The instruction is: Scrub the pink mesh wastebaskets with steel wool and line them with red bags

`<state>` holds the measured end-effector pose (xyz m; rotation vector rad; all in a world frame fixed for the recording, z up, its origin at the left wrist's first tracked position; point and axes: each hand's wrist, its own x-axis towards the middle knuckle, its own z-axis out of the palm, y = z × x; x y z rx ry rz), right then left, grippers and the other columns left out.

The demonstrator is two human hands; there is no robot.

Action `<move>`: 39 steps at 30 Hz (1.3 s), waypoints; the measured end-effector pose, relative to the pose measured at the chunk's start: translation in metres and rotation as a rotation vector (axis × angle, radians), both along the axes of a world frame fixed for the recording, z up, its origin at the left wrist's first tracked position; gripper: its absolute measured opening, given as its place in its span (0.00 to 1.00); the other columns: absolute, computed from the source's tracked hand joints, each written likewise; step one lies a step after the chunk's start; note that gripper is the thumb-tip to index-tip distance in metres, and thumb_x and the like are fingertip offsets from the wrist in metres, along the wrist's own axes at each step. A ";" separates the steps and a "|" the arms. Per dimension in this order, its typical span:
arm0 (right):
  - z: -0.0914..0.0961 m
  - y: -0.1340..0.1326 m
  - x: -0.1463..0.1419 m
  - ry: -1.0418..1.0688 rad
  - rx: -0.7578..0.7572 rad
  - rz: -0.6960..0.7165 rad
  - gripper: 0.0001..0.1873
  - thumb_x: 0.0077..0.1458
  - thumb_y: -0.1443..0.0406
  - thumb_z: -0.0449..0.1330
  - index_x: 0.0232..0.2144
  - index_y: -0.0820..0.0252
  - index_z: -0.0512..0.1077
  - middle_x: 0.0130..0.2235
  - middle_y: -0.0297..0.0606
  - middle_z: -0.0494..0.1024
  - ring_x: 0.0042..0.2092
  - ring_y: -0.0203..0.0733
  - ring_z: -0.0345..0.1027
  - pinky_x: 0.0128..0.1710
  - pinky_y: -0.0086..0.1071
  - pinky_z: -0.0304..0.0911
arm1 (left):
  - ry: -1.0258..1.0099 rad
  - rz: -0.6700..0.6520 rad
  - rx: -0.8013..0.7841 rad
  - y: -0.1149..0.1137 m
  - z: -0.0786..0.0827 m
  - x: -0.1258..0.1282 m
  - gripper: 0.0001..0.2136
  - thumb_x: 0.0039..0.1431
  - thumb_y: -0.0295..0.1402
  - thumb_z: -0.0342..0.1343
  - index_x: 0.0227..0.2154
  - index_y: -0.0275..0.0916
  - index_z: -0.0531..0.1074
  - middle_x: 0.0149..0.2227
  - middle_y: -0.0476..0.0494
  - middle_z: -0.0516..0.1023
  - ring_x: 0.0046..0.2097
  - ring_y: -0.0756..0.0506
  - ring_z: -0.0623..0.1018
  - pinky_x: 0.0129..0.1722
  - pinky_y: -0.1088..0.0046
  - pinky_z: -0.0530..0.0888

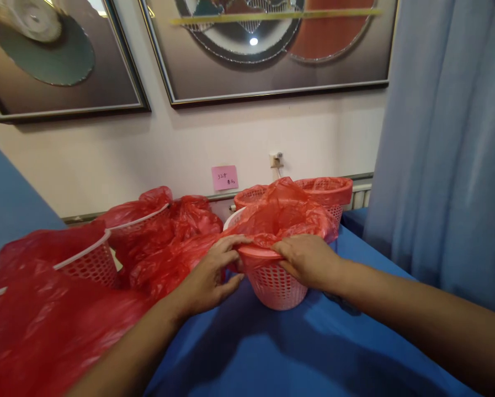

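Observation:
A small pink mesh basket [276, 284] stands on the blue cloth in front of me. A red plastic bag [282, 218] is bunched in its mouth and folded over the near rim. My left hand [212, 275] pinches the bag's edge at the rim's left side, fingers curled. On the rim's right side my right hand [307, 259] is closed over the bag's edge, pressing it down on the basket.
Two more bag-lined baskets [325, 193] stand behind, near the wall. At the left lie other baskets [90, 262] among loose red bags [44, 325]. A grey-blue curtain [446, 149] hangs at the right. The blue-covered table [297, 353] runs toward me.

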<state>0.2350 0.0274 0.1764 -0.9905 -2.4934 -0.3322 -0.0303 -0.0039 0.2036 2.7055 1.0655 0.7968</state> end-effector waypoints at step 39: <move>-0.033 -0.013 -0.002 0.450 0.383 0.165 0.07 0.70 0.65 0.56 0.43 0.61 0.74 0.32 0.38 0.77 0.33 0.45 0.67 0.36 0.39 0.56 | -1.542 0.401 -0.672 0.040 -0.044 0.002 0.11 0.46 0.30 0.70 0.25 0.38 0.71 0.21 0.55 0.72 0.21 0.55 0.68 0.22 0.80 0.66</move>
